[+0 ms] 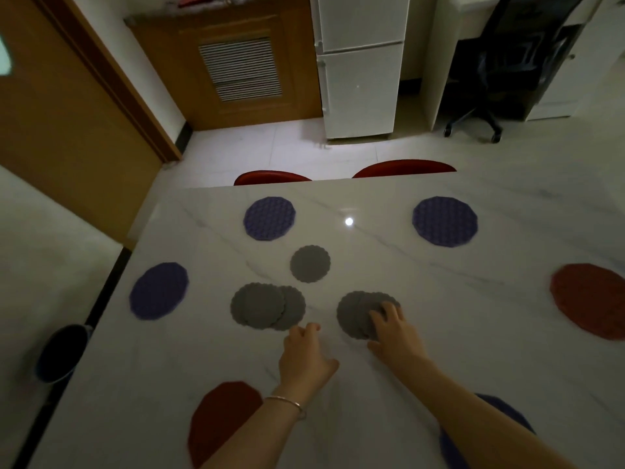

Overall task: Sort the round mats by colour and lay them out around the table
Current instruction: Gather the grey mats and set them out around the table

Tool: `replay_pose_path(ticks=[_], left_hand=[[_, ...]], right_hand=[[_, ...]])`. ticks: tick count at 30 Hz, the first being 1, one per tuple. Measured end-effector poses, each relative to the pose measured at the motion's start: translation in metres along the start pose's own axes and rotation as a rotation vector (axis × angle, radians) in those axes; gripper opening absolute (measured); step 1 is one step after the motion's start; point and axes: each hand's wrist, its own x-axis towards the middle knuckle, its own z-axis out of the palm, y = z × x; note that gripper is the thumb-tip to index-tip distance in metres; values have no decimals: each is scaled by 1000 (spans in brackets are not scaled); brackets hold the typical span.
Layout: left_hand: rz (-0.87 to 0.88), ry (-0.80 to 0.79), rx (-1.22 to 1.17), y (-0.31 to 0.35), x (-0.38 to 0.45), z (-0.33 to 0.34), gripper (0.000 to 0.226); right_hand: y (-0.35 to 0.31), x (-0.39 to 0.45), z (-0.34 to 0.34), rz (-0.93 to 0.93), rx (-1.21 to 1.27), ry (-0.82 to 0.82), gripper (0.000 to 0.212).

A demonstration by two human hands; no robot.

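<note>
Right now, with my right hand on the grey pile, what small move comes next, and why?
Probably slide the top mat off the right grey pile with the right hand: its fingers already rest there, mats overlap, and only one single grey mat lies apart.

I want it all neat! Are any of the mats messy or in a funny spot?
Yes, the grey ones. Two little heaps lie overlapped and fanned mid-table, the right hand resting on one. A single grey mat sits alone. The purple and red mats lie spaced near the edges.
</note>
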Motion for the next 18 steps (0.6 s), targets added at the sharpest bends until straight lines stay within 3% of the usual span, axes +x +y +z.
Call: replay_pose_path(ticks=[5, 10, 14, 18], left_hand=[[-7, 12, -52, -4, 7, -1, 71], [20, -1, -185, -8, 10, -4, 73], [-152, -167, -713, -5, 12, -23, 57], [-322, -322, -1306, -13, 9, -40, 27]], right_hand=[[2, 3, -1, -33, -42, 0, 35], [3, 0, -15, -106, -14, 63, 32], [-18, -4, -31, -73, 95, 329, 26], [-60, -25, -30, -155, 42, 313, 41]])
